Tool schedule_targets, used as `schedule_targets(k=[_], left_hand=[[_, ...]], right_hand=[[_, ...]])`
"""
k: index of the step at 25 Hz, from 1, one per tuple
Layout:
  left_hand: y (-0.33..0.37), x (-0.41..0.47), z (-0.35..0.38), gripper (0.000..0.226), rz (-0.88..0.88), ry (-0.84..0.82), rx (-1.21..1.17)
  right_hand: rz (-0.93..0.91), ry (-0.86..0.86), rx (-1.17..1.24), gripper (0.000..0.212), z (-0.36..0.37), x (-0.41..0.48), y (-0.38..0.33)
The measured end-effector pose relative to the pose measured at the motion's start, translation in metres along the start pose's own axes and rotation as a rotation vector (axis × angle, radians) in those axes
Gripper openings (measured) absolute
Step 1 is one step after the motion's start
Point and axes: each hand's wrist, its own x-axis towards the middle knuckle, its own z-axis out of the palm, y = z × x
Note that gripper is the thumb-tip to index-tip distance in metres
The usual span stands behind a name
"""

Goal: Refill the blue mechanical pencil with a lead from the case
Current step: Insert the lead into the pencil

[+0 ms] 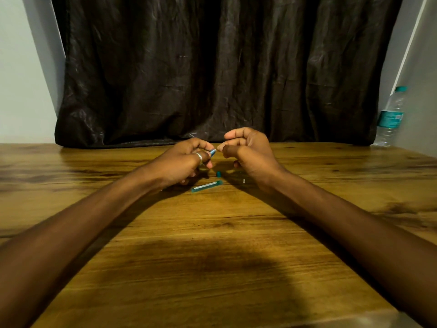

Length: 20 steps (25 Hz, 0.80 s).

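The left hand point(183, 162) grips the blue mechanical pencil point(213, 152), its visible end pointing right toward the right hand point(248, 150) pinching a thin lead point(219, 149), above the teal lead case point(207, 186) lying left-right on the table point(212, 256), small cap point(218, 173) beside.

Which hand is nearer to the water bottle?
Right. The right hand is at the middle of the table, on the side of the water bottle; the left hand is further away, beyond the right one.

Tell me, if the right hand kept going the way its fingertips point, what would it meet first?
Probably the pencil tip held in the left hand; the right hand points straight at it, though depth is hard to judge.
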Motion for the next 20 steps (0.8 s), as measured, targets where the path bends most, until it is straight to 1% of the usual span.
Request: schedule_targets(k=[8,14,16,18,20], left_hand=[[-0.002,0.002,-0.002,0.015,0.003,-0.002,-0.002],[-0.005,0.005,-0.003,0.013,0.023,0.001,0.039],[-0.007,0.005,-0.005,0.007,0.061,0.014,0.132],[-0.009,0.004,-0.010,0.017,0.105,0.000,0.291],[-0.011,0.001,-0.014,0.028,0.092,-0.027,0.414]], right_hand=[[0.019,0.023,-0.017,0.030,-0.004,0.000,-0.003],[0.021,0.038,-0.026,0.029,-0.006,0.001,-0.003],[0.026,0.051,-0.044,0.028,-0.007,0.001,-0.004],[0.028,0.063,-0.043,0.027,-0.008,0.002,-0.004],[0.027,0.075,-0.038,0.024,-0.009,0.002,-0.004]])
